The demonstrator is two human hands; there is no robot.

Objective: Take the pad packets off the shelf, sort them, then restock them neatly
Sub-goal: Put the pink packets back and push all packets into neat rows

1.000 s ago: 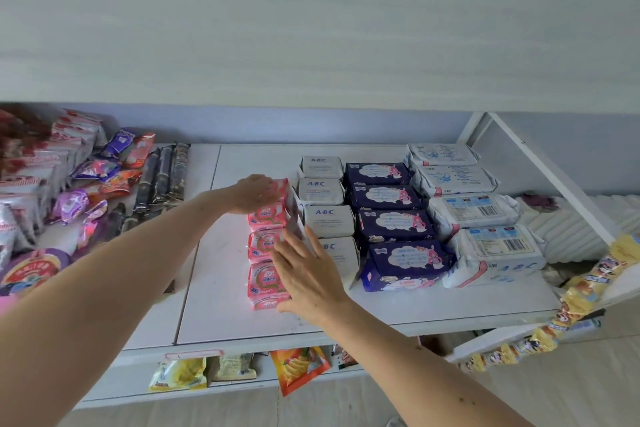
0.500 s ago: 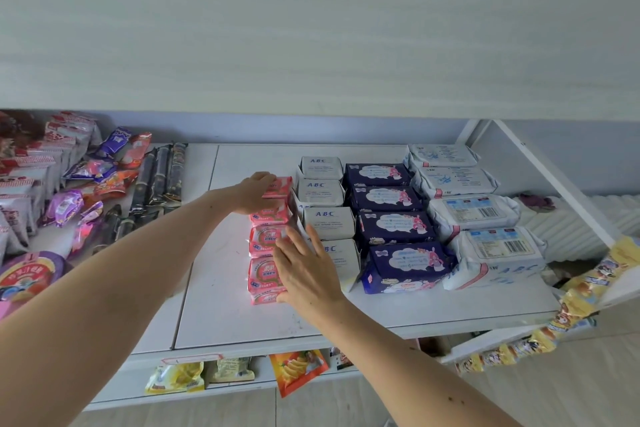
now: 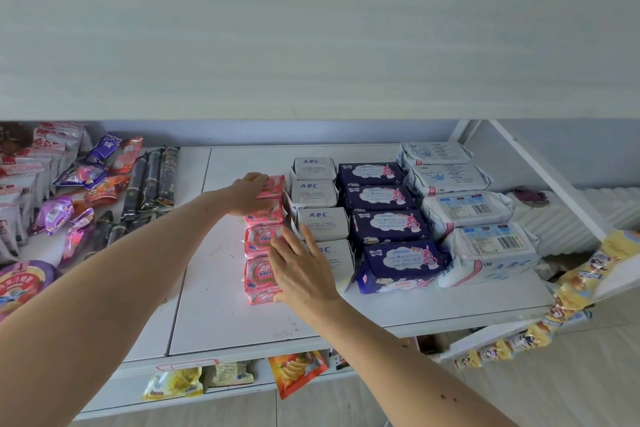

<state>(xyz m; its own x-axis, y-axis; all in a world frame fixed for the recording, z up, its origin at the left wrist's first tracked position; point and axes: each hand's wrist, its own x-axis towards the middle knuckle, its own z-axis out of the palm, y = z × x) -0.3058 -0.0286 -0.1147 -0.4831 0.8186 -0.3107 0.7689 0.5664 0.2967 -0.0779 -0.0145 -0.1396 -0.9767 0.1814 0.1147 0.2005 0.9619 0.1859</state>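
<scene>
Gripping the rearmost pink pad packet (image 3: 272, 186), the left hand (image 3: 250, 193) curls its fingers over it at the back of a pink column (image 3: 263, 246) on the white shelf (image 3: 221, 291). The right hand (image 3: 303, 270), fingers spread flat, presses the column's front packets. Beside them run columns of white ABC packets (image 3: 317, 215), navy packets (image 3: 388, 222) and larger white packets (image 3: 464, 211), toward the shelf's right edge.

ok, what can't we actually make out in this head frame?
- Head view: the back pink packet is partly covered by the left hand.
- The front white ABC packet and front pink packet are partly behind the right hand.
- Small print on the navy packets is too small to read.
- Snack bags are cut off by the left edge.
</scene>
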